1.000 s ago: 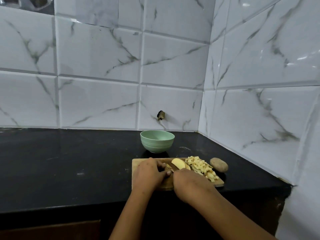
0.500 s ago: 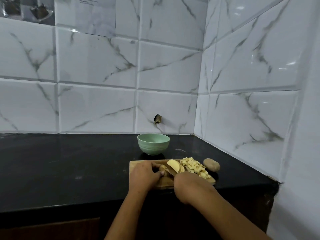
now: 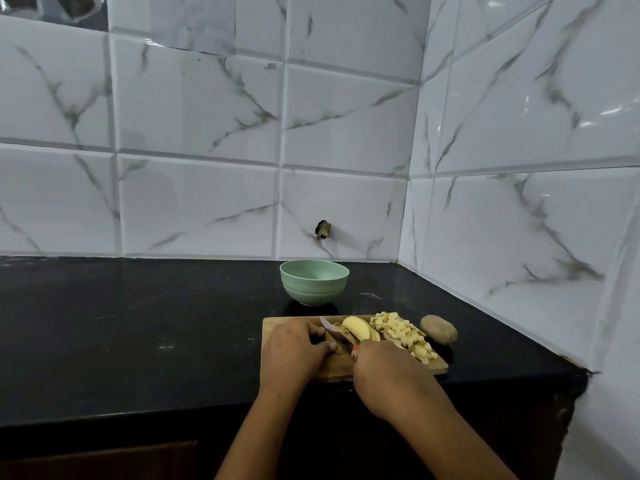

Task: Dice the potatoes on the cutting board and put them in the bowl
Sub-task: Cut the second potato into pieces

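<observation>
A wooden cutting board (image 3: 273, 325) lies near the counter's front edge. On it sit potato slices (image 3: 358, 328) and, to their right, a heap of diced potato (image 3: 403, 332). My right hand (image 3: 388, 368) grips a knife (image 3: 334, 332) by its handle, blade angled across the board toward the far left. My left hand (image 3: 294, 348) holds a potato piece down beside the blade; that piece is mostly hidden under the fingers. A green bowl (image 3: 314, 281) stands behind the board and looks empty. One whole unpeeled potato (image 3: 438, 328) rests on the counter right of the board.
The black counter (image 3: 138, 334) stretches far to the left. White marble-look tiled walls (image 3: 207, 133) close the back and the right side, forming a corner near the bowl. A small dark hole (image 3: 323, 230) marks the back wall.
The view has shifted slightly. The knife blade now shows further left between my hands, and my left hand has edged along the board.
</observation>
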